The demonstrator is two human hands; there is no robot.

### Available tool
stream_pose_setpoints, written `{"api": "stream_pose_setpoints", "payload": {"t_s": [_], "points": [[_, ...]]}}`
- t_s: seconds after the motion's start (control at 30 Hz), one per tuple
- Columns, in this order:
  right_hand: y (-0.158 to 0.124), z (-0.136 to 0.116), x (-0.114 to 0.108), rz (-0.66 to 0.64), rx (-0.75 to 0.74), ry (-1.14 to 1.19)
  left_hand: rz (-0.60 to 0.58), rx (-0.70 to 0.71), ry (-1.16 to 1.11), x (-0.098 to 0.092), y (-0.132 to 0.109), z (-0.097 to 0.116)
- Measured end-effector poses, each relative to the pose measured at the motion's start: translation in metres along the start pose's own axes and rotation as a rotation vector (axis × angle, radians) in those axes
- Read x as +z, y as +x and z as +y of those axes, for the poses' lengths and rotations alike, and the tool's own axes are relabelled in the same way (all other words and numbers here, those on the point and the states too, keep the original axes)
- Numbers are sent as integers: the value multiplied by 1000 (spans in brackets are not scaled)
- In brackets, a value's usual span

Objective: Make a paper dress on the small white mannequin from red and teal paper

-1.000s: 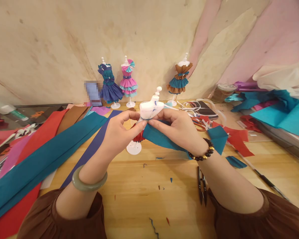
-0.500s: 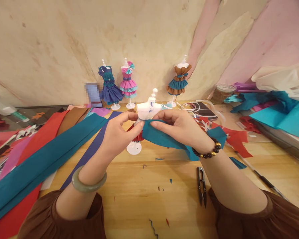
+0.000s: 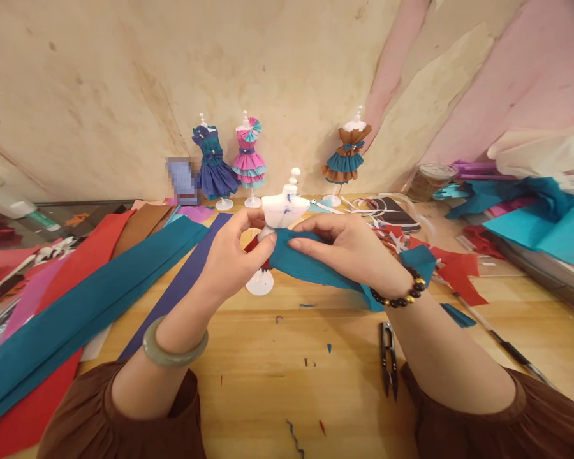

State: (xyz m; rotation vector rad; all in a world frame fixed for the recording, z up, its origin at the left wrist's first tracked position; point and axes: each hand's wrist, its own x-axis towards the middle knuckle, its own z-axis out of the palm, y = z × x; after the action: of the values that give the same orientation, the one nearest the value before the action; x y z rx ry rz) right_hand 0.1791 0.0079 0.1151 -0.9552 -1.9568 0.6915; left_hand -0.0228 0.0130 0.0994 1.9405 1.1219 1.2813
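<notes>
A small white mannequin stands between my hands, tilted a little, its round base on the table. Fingers and thumb of my left hand close around its waist, at the near end of a teal crepe paper strip. My right hand pinches the strip's upper edge between thumb and fingers, against the mannequin's right side. The strip trails down to the right beneath my right wrist. Below my left thumb shows a bit of red pleated paper; my hands and the strip hide the rest.
Thread snips lie before my right forearm. Three dressed mannequins, one teal and navy, one pink and one brown, stand by the wall. Long paper strips cover the left side. Red scraps lie at right.
The view has shifted slightly. Both hands keep their grips on the mannequin and the teal strip, with the strip's upper edge moved only a little at the waist.
</notes>
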Motion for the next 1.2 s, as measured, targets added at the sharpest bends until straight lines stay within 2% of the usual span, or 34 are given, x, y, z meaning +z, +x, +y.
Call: {"api": "stream_pose_setpoints", "payload": {"t_s": [0.2,0.67,0.9,1.03,1.2], "points": [[0,4,3,24,-48,-56,-1,62,18,0,1,2],[0,1,-1,28,38,-127,-18,39,-7,0,2,0],[0,1,0,46,-19,-126,-38,-5,-80,0,3,1],[0,1,0,31,-19,-123,-8,11,-31,0,2,-1],[-2,-1,2,20,-96,-79,15,15,28,-1,1,2]]}}
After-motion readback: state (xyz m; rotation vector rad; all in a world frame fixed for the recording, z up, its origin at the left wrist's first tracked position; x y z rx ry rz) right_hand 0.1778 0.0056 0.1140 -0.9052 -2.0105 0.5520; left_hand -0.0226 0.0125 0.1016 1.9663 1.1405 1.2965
